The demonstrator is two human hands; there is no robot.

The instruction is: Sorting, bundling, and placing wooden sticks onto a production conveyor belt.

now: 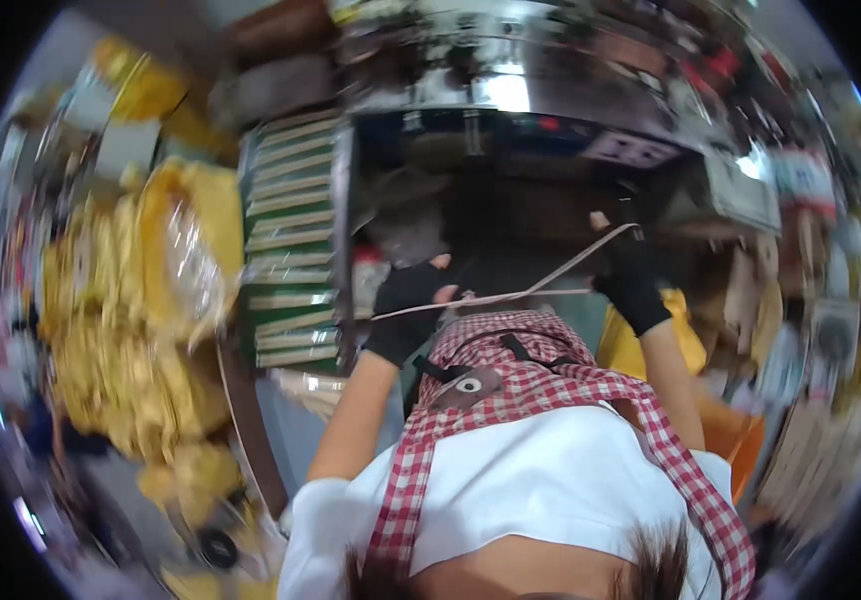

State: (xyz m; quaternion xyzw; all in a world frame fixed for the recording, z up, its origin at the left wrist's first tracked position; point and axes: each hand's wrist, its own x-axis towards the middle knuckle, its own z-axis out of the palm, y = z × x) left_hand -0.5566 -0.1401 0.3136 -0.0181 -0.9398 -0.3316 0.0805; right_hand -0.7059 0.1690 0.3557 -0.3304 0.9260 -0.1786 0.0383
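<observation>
A thin pale cord is stretched between my two hands in front of my red-and-white checked apron. My left hand, in a black fingerless glove, is closed on one end of it, thumb and a fingertip showing. At the other side my right hand, gloved the same way, is closed on the cord too. Two strands meet near the middle and spread apart toward the right hand, one rising to its upper side, one running to its lower edge. Dark gloves and blur hide most fingers.
Left of my left hand stands a green tray with rows of pale strips. Yellow fabric bundles are piled farther left. A dark work surface lies ahead, with a pale box at the right. An orange item is beside my right arm.
</observation>
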